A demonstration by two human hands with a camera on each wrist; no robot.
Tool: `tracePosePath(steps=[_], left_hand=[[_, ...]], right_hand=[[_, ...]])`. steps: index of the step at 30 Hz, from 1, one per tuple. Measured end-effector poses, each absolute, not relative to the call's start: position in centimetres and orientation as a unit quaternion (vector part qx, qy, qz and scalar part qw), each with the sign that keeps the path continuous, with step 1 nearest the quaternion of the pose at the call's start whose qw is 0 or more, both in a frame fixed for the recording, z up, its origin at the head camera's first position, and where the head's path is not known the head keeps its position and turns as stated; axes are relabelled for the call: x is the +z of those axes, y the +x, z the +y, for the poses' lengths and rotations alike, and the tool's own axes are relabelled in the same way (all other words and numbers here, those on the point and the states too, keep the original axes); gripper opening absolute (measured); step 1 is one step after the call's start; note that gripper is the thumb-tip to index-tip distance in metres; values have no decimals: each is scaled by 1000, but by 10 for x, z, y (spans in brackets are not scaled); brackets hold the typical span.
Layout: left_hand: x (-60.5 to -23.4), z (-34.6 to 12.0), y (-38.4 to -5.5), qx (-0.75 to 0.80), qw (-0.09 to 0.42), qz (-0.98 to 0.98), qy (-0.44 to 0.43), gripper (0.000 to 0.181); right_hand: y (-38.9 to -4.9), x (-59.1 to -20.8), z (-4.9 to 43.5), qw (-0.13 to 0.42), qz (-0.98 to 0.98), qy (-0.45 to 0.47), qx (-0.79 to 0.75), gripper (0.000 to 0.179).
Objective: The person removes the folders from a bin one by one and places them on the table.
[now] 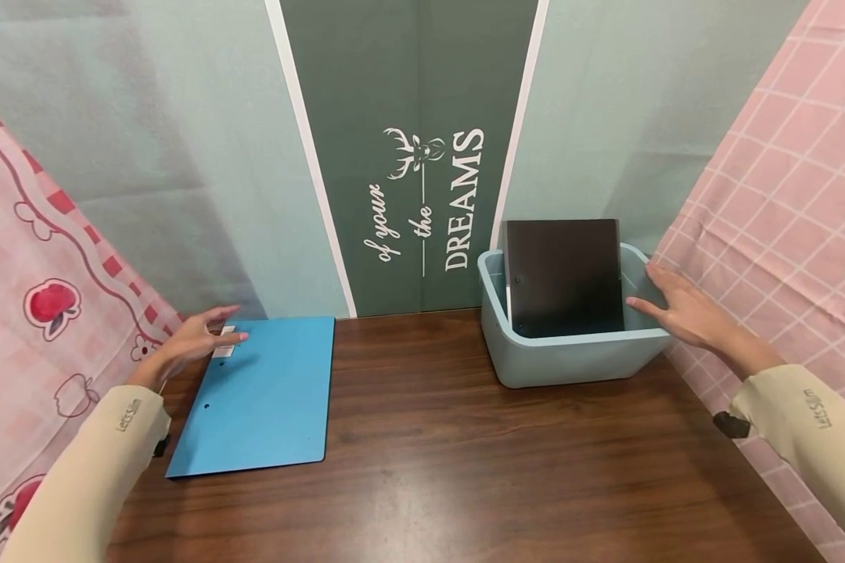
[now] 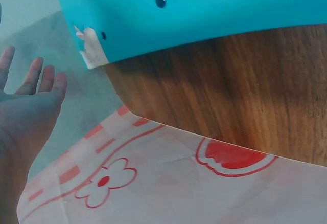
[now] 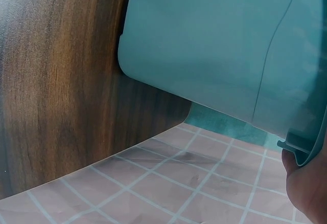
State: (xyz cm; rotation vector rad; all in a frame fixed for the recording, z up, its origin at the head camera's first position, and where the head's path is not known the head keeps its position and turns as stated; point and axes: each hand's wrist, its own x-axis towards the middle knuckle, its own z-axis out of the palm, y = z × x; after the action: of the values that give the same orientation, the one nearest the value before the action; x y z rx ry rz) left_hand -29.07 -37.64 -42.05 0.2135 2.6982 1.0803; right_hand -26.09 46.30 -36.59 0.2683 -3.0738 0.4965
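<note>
Head view: left hand [image 1: 200, 336] beside the blue folder [image 1: 275, 399], right hand [image 1: 690, 313] at the pale-blue tub [image 1: 570, 361].

Spread, the left hand's fingers hang by the folder's far-left corner, near a white label [image 1: 222, 349]; whether the thumb touches, I can't tell. The folder lies flat on the brown table [image 1: 422, 485], stretching rightward from that hand, its long axis running front to back; the left hand is clearly nearer. Well apart rightward, a black folder [image 1: 566, 277] leans inside the tub; the right hand sits at its right end, thumb spread inward, though whether it grips, I can't tell.
</note>
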Motion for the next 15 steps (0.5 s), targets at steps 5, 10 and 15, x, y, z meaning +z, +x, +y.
tracePosePath(steps=[5,10,15], left_hand=[[-411,-367,-289,370,108,919,88,86],[-406,-360,-286,381,100,913,109,82],[-401,-354,-286,389,101,907,128,80]], right_hand=[[-261,-366,464,8,-983,86,159,92],[-261,-366,465,13,-984,89,157,92],[-260,-366,464,9,-983,87,160,93]])
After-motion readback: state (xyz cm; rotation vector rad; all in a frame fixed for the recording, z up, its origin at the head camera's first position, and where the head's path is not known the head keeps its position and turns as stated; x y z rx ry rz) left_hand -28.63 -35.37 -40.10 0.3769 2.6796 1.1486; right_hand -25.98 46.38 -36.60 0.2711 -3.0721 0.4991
